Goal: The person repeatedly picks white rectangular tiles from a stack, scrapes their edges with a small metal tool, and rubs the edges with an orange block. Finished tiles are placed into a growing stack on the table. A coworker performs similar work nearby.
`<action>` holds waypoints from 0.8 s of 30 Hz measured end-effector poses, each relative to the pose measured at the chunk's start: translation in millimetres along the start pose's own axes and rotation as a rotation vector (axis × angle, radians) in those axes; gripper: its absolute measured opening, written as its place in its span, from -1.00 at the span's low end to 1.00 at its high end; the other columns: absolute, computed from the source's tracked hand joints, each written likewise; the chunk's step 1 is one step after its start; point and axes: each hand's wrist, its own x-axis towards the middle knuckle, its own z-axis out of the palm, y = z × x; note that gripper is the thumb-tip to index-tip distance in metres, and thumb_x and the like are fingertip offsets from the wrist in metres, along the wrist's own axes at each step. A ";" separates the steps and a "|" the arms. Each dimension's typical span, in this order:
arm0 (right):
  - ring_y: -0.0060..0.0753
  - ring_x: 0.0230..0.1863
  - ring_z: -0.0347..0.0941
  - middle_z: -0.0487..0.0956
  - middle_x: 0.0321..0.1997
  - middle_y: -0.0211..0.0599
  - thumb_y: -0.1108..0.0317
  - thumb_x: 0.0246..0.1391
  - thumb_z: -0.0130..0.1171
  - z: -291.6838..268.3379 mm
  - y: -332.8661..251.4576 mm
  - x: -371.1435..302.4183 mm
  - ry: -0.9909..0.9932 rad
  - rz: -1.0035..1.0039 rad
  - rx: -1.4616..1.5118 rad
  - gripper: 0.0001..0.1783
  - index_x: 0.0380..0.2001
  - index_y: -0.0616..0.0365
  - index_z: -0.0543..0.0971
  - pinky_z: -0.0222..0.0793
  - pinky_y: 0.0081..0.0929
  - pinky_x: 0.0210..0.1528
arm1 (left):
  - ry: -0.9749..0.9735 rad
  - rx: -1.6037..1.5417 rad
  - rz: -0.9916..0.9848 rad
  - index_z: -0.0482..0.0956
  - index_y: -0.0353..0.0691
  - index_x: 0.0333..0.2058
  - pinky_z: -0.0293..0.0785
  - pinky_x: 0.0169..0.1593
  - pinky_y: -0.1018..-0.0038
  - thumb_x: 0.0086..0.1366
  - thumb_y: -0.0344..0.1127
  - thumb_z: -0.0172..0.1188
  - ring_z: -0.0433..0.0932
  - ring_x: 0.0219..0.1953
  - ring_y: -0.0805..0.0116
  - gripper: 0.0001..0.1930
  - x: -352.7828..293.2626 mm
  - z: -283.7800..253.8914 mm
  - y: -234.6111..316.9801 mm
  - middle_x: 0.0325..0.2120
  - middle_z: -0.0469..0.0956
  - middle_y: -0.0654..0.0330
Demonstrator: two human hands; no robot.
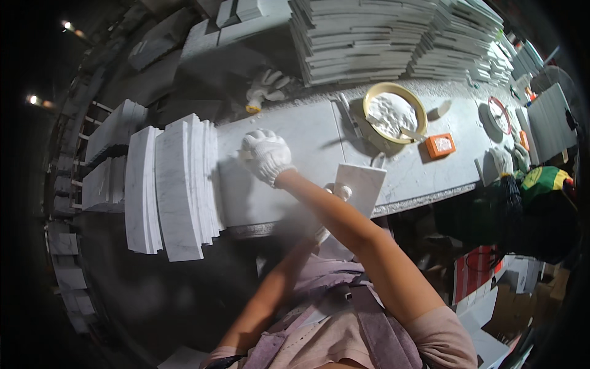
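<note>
A pale grey-veined marble tile (364,184) stands tilted at the workbench's near edge, gripped by my left hand (342,192). That hand wears a white glove and is partly hidden behind my right forearm. My right arm crosses over it toward the left. White-gloved, my right hand (267,154) is above the bench slab with its fingers curled; whether something small is inside cannot be made out. Just left of it, several long marble tiles (179,190) stand on edge in a row.
A yellow bowl (420,111) of white paste, an orange box (440,146) and a long metal tool (349,115) lie on the bench (307,144). Beyond are a loose glove (267,88) and tall tile stacks (362,43). A co-worker's gloved hands (504,162) are at far right.
</note>
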 end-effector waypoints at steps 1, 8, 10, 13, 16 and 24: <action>-0.10 0.24 0.53 0.65 0.17 -0.28 -0.04 0.23 0.30 -10.6 -2.7 -11.4 0.023 -0.008 0.122 -0.58 0.05 -0.09 0.65 0.49 -0.20 0.26 | 0.005 0.003 0.002 0.63 -0.26 -0.13 0.53 -0.10 0.25 0.46 0.18 0.20 0.62 -0.29 0.17 -0.48 -0.4 -0.3 -0.1 -0.31 0.66 0.03; -0.35 0.26 0.54 0.64 0.17 -0.17 0.28 0.17 0.46 -125.9 42.9 -150.2 -0.061 0.134 0.699 -0.39 0.27 0.09 0.51 0.57 -0.38 0.19 | 0.039 0.000 0.009 0.63 -0.26 -0.15 0.53 -0.12 0.25 0.47 0.18 0.20 0.61 -0.30 0.18 -0.48 -3.2 -2.6 19.9 -0.32 0.65 0.03; -0.31 0.11 0.63 0.64 0.16 -0.11 0.28 0.29 0.35 -147.2 67.2 -191.2 0.058 0.172 0.899 -0.41 0.33 0.13 0.46 0.58 -0.33 0.14 | 0.054 -0.019 0.013 0.63 -0.26 -0.15 0.52 -0.12 0.25 0.48 0.18 0.19 0.61 -0.31 0.18 -0.48 -4.2 1.9 29.2 -0.33 0.65 0.03; -0.40 0.06 0.60 0.62 0.16 -0.19 0.41 0.32 0.29 -165.8 102.4 -236.5 0.198 0.266 0.973 -0.34 0.43 0.26 0.36 0.59 -0.38 0.09 | 0.016 0.032 -0.008 0.63 -0.26 -0.20 0.51 -0.15 0.25 0.46 0.24 0.19 0.59 -0.35 0.19 -0.44 0.0 0.7 33.2 -0.39 0.63 0.03; -0.51 -0.11 0.55 0.63 0.06 -0.20 0.40 0.30 0.31 -167.0 122.8 -264.0 0.273 0.586 1.053 -0.31 0.44 0.28 0.37 0.56 -0.48 -0.06 | 0.056 0.174 0.047 0.61 -0.26 -0.35 0.46 -0.23 0.23 0.37 0.37 0.24 0.50 -0.46 0.22 -0.34 11.1 -0.2 22.9 -0.57 0.52 0.07; -0.49 -0.17 0.65 0.66 0.10 -0.19 0.21 0.33 0.33 -142.9 148.6 -247.0 0.268 0.465 0.835 -0.38 0.35 0.24 0.49 0.64 -0.52 -0.19 | -0.178 -0.409 -0.005 0.67 -0.20 -0.15 0.43 -0.16 0.45 0.46 0.04 0.32 0.40 -0.31 0.56 -0.63 28.5 -1.3 5.7 -0.34 0.59 0.37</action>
